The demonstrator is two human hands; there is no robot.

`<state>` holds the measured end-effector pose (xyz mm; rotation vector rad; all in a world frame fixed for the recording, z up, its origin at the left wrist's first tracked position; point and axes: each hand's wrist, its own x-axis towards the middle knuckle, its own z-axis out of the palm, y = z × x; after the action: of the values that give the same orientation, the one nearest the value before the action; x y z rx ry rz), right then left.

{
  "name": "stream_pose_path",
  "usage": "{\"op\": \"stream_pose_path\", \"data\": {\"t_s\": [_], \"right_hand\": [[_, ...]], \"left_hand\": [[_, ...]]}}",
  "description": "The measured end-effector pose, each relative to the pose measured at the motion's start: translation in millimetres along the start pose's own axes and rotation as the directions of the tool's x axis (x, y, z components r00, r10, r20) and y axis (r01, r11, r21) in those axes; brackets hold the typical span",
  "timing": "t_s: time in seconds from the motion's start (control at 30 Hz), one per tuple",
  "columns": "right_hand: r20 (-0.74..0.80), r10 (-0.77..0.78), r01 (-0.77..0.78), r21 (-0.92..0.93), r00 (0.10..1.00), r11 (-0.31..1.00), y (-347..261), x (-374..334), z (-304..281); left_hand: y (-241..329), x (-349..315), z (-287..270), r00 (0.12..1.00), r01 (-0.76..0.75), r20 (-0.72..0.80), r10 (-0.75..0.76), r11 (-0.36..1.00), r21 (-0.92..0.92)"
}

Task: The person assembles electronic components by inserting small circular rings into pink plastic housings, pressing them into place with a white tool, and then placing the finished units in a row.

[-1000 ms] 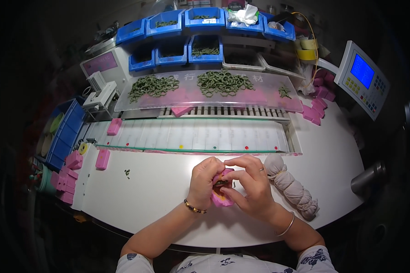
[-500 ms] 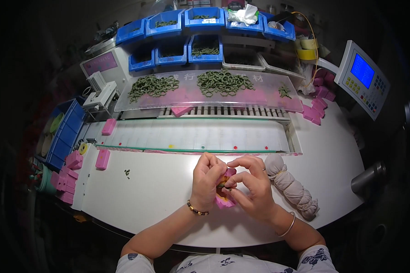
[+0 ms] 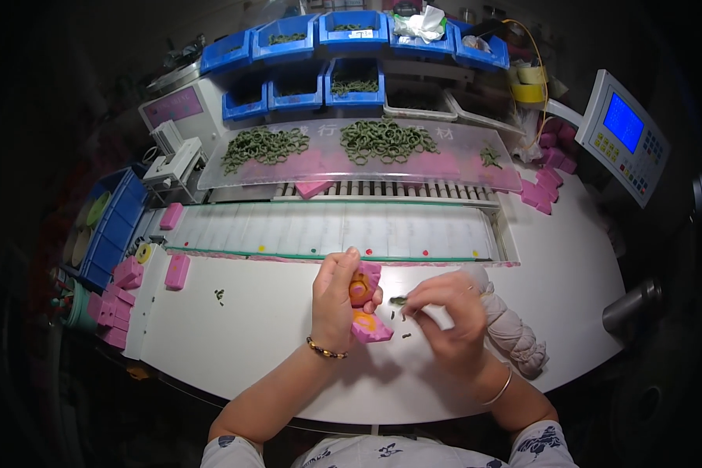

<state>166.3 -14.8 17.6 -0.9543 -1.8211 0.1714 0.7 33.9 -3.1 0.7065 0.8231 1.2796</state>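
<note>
In the middle of the frame, a little low, my left hand (image 3: 337,296) holds a pink box (image 3: 364,300) with an orange round part inside; its lid is open and its lower half touches the white table (image 3: 234,335). Just to the right, my right hand (image 3: 444,316) pinches a small green ring (image 3: 398,300) between the fingertips, near the box but not touching it. A grey cloth bundle (image 3: 515,335) lies right behind this hand. In the upper middle, two heaps of green rings (image 3: 386,140) rest on a clear sloped tray (image 3: 444,165).
</note>
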Motion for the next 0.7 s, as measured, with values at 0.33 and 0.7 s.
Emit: {"op": "stream_pose_path", "data": {"t_s": [0.33,0.7], "right_hand": [[-0.019,-0.249,0.23,-0.319,0.968,0.919,12.7,0.7,-11.9],[0.046,0.003,-0.006,0.071,0.999,0.997,17.6,-2.4,-8.6]], "left_hand": [[0.5,-10.2,-4.6,0.868,0.2,0.423,-0.261,0.963,0.182],[2.0,-6.4,-12.2,0.843,0.221,0.45,-0.296,0.952,0.212]]}}
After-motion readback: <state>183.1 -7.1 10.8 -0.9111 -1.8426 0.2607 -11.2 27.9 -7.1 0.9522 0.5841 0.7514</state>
